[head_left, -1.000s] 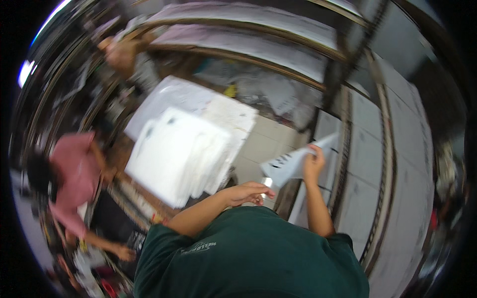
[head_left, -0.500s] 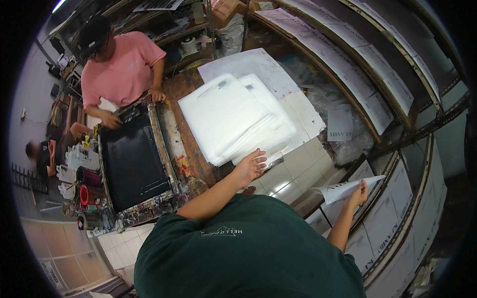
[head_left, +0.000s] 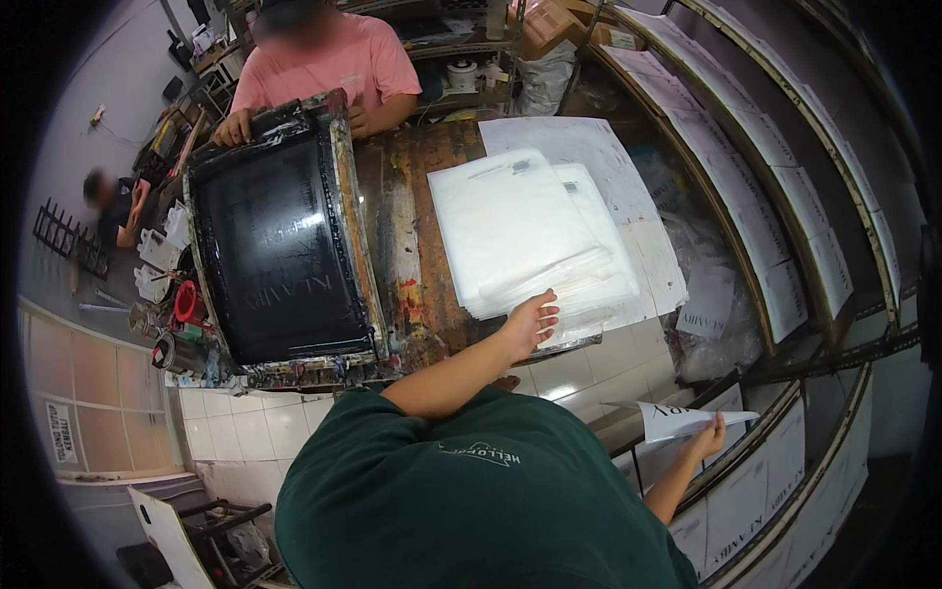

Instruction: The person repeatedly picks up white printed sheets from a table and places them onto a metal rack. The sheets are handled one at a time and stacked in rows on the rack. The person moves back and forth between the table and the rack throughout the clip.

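A thin white sheet with dark print [head_left: 677, 422] bends in my right hand [head_left: 708, 439], its fingers closed on one edge beside the lower rack at the right. My left hand [head_left: 533, 324] is at the near edge of a stack of thin white sheets [head_left: 520, 231], fingers loosely curled and apart; whether they touch the stack I cannot tell. Across the worktable [head_left: 432, 206] a co-worker in a pink top [head_left: 329, 64] has both hands at the far end of a black-inked printing screen [head_left: 275, 245], which sits tilted in its frame.
Slatted racks [head_left: 751, 187] with rows of printed white sheets curve along the right; a lower rack [head_left: 746, 491] stands near my right arm. Ink pots [head_left: 188, 302] line the table's left edge. Clear plastic bags [head_left: 716, 334] lie beneath the racks. Another person [head_left: 123, 211] is far left.
My view has swung, shifting the table rightward. The co-worker's hands have moved to the screen's far end, which now appears raised. My right hand still holds the sheet; my left stays by the stack.
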Tool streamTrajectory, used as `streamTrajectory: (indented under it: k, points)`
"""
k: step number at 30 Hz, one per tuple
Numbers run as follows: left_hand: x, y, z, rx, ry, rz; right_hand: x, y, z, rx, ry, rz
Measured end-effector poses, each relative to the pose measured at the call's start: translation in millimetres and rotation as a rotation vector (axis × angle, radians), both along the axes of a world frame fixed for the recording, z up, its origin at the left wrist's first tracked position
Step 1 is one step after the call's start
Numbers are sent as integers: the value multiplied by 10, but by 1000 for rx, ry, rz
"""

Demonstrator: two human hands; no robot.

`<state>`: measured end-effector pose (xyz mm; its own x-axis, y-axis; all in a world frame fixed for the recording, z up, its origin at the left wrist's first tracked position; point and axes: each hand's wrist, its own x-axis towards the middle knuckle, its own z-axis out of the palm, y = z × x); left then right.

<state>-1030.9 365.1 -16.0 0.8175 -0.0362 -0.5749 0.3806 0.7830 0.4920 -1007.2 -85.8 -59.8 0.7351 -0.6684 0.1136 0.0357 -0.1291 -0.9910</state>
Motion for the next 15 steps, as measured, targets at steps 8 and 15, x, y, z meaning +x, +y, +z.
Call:
streamTrajectory:
  k: [8, 15]
  points:
    - [84, 406, -473, -31, -34, 402, -39, 38, 21, 70, 14, 10]
    - [52, 787, -862, -4, -74, 699, -136, 44, 51, 95, 15, 0]
